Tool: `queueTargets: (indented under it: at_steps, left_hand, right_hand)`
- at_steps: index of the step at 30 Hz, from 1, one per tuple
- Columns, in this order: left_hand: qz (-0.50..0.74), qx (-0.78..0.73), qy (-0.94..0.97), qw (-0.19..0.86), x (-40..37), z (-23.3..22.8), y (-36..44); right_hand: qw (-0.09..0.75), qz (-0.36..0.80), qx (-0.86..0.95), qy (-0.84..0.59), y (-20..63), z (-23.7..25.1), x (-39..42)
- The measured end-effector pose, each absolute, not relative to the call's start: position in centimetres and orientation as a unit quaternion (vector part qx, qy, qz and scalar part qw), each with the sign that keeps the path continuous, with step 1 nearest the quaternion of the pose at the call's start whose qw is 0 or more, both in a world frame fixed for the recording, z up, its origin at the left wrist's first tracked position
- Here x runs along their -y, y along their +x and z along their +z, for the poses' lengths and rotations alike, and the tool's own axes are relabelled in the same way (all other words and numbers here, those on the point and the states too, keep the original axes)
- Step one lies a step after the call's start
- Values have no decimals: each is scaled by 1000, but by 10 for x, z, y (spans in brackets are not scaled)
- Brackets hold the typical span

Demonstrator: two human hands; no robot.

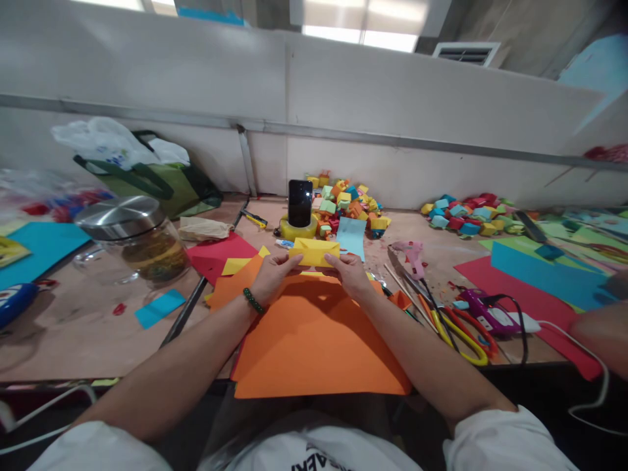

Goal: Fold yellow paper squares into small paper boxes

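A folded piece of yellow paper (pixel 314 254) is held level between both hands, above a stack of orange paper (pixel 321 347). My left hand (pixel 275 275) pinches its left end, with a dark green bead bracelet on the wrist. At the right end, the thumb and fingers of my right hand (pixel 349 269) are closed on the same paper. Behind it a phone (pixel 300 203) leans upright on a yellow tape roll (pixel 299 227). A heap of small coloured paper boxes (pixel 350 204) lies just beyond, with a light blue paper strip (pixel 351 237) in front.
To the left are a glass jar of tea (pixel 154 252), a green bag (pixel 152 183) and a yellow utility knife (pixel 254 218). On the right lie a pink glue gun (pixel 411 255), scissors (pixel 464 337), a purple power strip (pixel 485 314) and another person's arm (pixel 601 333).
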State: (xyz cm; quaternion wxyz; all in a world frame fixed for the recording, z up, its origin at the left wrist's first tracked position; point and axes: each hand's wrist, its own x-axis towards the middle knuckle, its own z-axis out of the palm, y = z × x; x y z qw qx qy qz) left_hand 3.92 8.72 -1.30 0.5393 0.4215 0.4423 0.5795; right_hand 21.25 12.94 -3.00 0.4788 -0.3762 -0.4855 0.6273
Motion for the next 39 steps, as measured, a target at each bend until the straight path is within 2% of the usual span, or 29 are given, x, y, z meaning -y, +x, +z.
queueTargets:
  at_steps: [7, 13, 17, 23, 30, 39]
  left_hand:
    - [634, -442, 407, 486, -89, -17, 42]
    - [561, -460, 388, 568, -92, -18, 36]
    - [542, -474, 398, 569, -95, -21, 33]
    - [556, -493, 402, 534, -96, -23, 31]
    - [499, -493, 354, 618, -93, -16, 30]
    - [527, -489, 373, 587, -98, -17, 25]
  right_hand:
    - [519, 578, 487, -400, 207, -32, -126]
    - [540, 563, 499, -379, 207, -34, -126]
    - [543, 559, 499, -379, 208, -35, -126]
    - [455, 634, 484, -396, 210, -35, -128]
    - [473, 618, 484, -400, 211, -35, -130]
    - [427, 650, 488, -397, 215, -37, -132]
